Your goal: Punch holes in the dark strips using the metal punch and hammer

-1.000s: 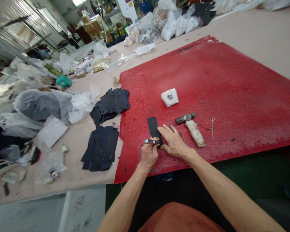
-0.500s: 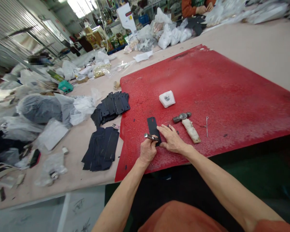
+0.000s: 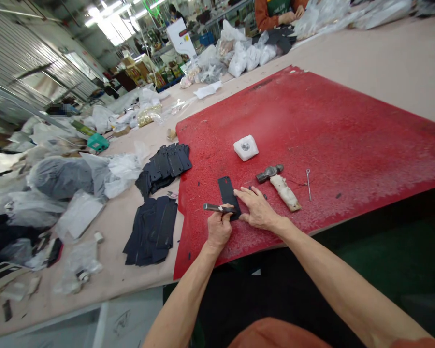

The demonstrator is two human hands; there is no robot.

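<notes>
Tool clasped in our left hand, its working end hard to make out; our right hand, loosely spread, touches the part-covered strip near the worktop's front edge.

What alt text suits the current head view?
The left hand holds a metal tool at a black strip on a red mat, the right hand at the strip's edge. A hammer and white block lie nearby; dark pieces lie piled at left.

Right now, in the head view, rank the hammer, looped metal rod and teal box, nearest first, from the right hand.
1. Hammer: just right of the right hand.
2. Looped metal rod: right, past the hammer.
3. Teal box: far left, off the red mat.
</notes>
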